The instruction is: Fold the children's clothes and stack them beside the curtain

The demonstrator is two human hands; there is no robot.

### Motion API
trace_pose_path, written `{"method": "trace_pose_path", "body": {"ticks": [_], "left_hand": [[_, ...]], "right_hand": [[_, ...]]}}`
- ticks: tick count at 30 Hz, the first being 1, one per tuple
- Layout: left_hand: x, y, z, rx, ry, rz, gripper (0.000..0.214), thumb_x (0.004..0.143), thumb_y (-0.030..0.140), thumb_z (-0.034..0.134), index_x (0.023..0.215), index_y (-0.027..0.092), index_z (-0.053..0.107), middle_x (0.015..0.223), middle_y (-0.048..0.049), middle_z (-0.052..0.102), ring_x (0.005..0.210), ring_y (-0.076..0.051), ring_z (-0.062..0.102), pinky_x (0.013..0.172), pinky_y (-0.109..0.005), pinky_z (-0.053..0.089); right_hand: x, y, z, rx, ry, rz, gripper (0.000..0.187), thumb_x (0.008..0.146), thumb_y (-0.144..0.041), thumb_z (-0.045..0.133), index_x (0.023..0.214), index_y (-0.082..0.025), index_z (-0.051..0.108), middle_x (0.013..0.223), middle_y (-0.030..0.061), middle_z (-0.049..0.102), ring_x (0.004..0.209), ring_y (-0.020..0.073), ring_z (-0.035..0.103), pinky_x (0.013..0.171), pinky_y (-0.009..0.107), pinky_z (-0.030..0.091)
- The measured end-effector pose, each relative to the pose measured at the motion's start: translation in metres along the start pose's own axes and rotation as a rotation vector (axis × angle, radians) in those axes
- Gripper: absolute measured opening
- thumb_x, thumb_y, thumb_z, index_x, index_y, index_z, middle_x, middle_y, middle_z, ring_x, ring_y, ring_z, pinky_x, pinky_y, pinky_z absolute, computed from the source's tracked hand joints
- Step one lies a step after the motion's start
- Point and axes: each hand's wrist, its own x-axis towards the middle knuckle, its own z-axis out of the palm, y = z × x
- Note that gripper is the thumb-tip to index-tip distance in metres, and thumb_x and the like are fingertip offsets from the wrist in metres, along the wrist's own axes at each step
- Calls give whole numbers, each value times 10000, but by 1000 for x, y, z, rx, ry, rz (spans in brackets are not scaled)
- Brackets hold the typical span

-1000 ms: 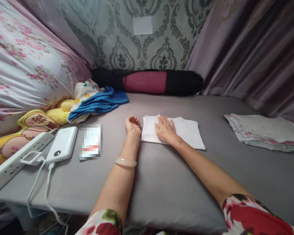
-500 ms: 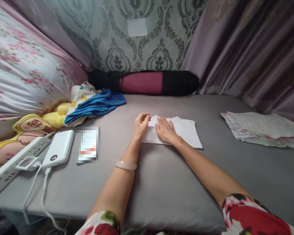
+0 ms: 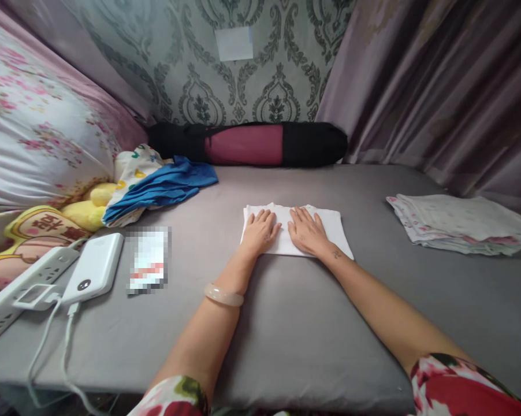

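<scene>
A folded white cloth (image 3: 327, 226) lies flat on the grey bed sheet (image 3: 295, 329) in the middle of the view. My left hand (image 3: 261, 231) rests palm down on the cloth's left part, fingers stretched out. Beside it my right hand (image 3: 307, 230) lies flat on the cloth's middle, fingers spread. Neither hand grips anything. A pale bangle (image 3: 224, 295) sits on my left wrist.
A stack of folded cloths (image 3: 464, 222) lies at the right. At the left are a blue garment (image 3: 165, 186), a white power bank (image 3: 94, 269) with a cable, a power strip (image 3: 22, 287), plush toys and a floral pillow (image 3: 35, 133). A black and maroon roll (image 3: 247, 143) lies against the wall.
My left hand moved from the bare sheet onto the cloth's left edge and now lies flat on it. My right hand shifted slightly to the right on the cloth.
</scene>
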Motion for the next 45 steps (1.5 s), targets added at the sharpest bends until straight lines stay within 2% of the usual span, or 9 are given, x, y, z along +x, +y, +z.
{"method": "trace_pose_path", "body": {"ticks": [6, 11, 17, 21, 25, 28, 35, 40, 45], "left_hand": [[0, -2, 2, 23, -9, 6, 203, 867, 327, 570, 1049, 244, 600, 1340, -144, 568, 1344, -333, 422, 1149, -525, 141], [-2, 2, -1, 69, -30, 15, 230, 889, 345, 534, 1090, 248, 591, 1361, -141, 551, 1357, -325, 400, 1149, -525, 132], [-2, 4, -2, 64, -42, 9, 236, 886, 361, 544, 1084, 242, 591, 1359, -148, 546, 1359, -340, 396, 1144, -533, 136], [-1, 7, -6, 213, -115, 20, 290, 929, 361, 476, 1172, 230, 564, 1411, -157, 503, 1374, -328, 378, 1141, -542, 170], [-1, 14, -10, 470, -228, 6, 402, 987, 385, 341, 1324, 209, 473, 1489, -124, 426, 1413, -261, 325, 1162, -495, 194], [-2, 18, -12, 576, -272, 0, 447, 1002, 398, 286, 1374, 195, 430, 1516, -105, 393, 1422, -235, 308, 1166, -471, 212], [-2, 20, -13, 611, -272, 9, 454, 1004, 399, 276, 1372, 182, 432, 1507, -108, 405, 1418, -235, 314, 1160, -478, 231], [-3, 19, -13, 620, -260, 4, 452, 1003, 406, 276, 1368, 187, 430, 1500, -118, 406, 1408, -235, 326, 1159, -468, 228], [-2, 15, -11, 637, -222, -22, 510, 995, 453, 282, 1389, 157, 410, 1500, -153, 387, 1406, -264, 321, 1159, -456, 218]], "right_hand": [[-3, 1, -3, 51, 14, 9, 565, 980, -332, 236, 1488, -105, 329, 1565, 111, 291, 1450, 232, 209, 1173, 459, 126], [-12, 14, -8, 30, 63, 76, 575, 989, -353, 224, 1489, -84, 321, 1573, 132, 262, 1458, 248, 184, 1172, 470, 132], [-17, 29, 1, -1, 80, 108, 583, 984, -365, 247, 1482, -71, 329, 1569, 142, 269, 1444, 267, 220, 1163, 494, 151], [-16, 30, 6, 9, 103, 107, 575, 986, -366, 246, 1477, -82, 338, 1568, 139, 272, 1439, 262, 232, 1162, 493, 158], [-16, 30, 7, 23, 102, 104, 567, 988, -369, 248, 1473, -93, 347, 1567, 139, 275, 1442, 264, 229, 1163, 496, 154], [-17, 31, 5, 38, 105, 100, 561, 987, -361, 248, 1470, -96, 355, 1565, 139, 279, 1440, 264, 236, 1164, 493, 161], [-23, 46, -1, -2, 147, 170, 576, 991, -372, 235, 1471, -77, 354, 1559, 171, 278, 1441, 284, 233, 1167, 498, 141], [-22, 59, 5, -23, 100, 223, 598, 992, -392, 210, 1473, -63, 342, 1566, 174, 259, 1440, 296, 227, 1158, 497, 170], [-21, 60, 9, -19, 89, 222, 600, 990, -395, 199, 1470, -66, 343, 1568, 173, 255, 1439, 298, 228, 1147, 491, 201]]}}
